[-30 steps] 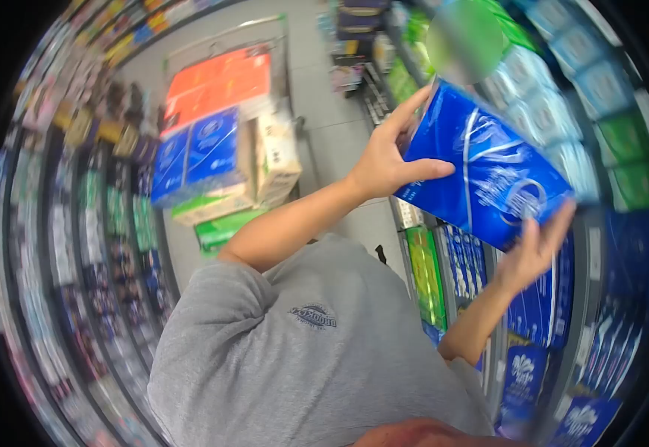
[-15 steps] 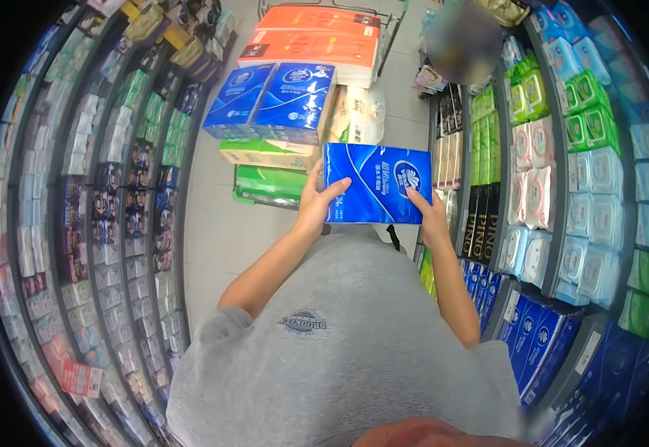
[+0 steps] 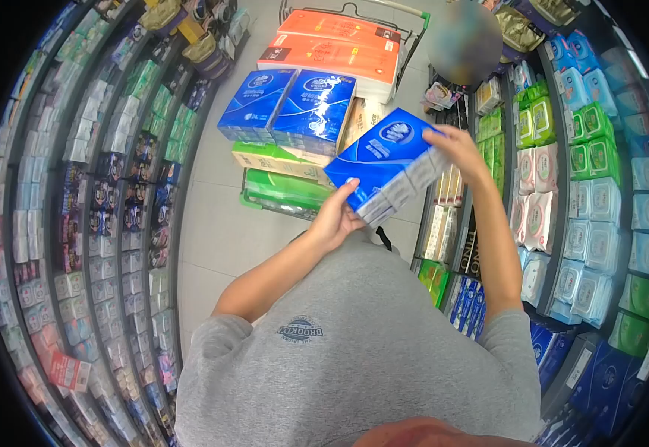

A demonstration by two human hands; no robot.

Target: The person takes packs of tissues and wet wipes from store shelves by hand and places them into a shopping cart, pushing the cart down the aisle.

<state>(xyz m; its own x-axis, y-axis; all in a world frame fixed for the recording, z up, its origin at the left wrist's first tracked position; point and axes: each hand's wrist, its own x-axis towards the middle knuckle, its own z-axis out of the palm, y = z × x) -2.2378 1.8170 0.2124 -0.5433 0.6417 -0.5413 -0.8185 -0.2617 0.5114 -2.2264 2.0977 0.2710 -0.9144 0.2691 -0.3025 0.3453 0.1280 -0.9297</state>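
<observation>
A blue pack of tissues (image 3: 385,156) is held tilted in front of my chest, its side with rows of small whitish packets turned towards me. My left hand (image 3: 337,216) grips the near left corner, thumb on top and fingers underneath. On the far right end, my right hand (image 3: 457,153) has its fingers closed over the edge. Just beyond, two similar blue packs (image 3: 314,108) lie side by side on the load of a shopping cart (image 3: 416,45). Beneath them are a green-and-cream pack (image 3: 279,161) and a green pack (image 3: 288,190).
Large orange packs (image 3: 339,52) lie at the cart's far end. Shelves of small packaged goods (image 3: 108,201) line the left side. On the right, shelves hold wet-wipe packs (image 3: 591,190) and blue packs (image 3: 611,380). A red-and-white tag (image 3: 69,371) sticks out at lower left.
The tissue pack has turned from lying nearly flat and level to a slant, its right end raised and its side showing. My right hand has moved up and right to its far end.
</observation>
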